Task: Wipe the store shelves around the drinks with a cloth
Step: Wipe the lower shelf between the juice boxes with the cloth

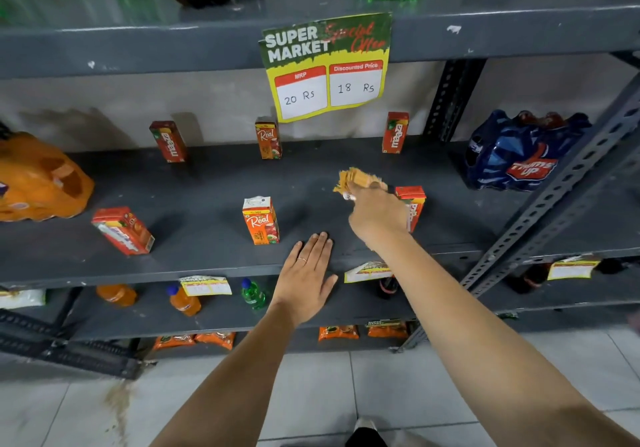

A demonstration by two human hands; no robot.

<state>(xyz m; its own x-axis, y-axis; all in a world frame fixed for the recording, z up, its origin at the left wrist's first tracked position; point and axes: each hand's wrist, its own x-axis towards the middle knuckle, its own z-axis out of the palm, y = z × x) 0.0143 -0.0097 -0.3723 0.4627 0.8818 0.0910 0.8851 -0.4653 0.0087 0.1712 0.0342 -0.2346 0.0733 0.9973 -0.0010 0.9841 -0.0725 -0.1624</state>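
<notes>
A dark grey metal shelf (207,187) at chest height carries several small juice cartons. My right hand (375,216) is closed on an orange cloth (356,180) and presses it onto the shelf's middle, right of the front Real carton (260,219). A red Maaza carton (412,206) stands just behind my right wrist, partly hidden. My left hand (306,275) lies flat with fingers together on the shelf's front edge, holding nothing. At the back stand two Maaza cartons (169,141) (394,132) and a Real carton (267,138).
A red carton (123,230) sits tilted at the front left. An orange bottle pack (38,178) fills the left end, a blue Thums Up pack (519,150) the right. A price sign (327,65) hangs from the shelf above. Slotted uprights (540,218) stand right. Lower shelves hold bottles.
</notes>
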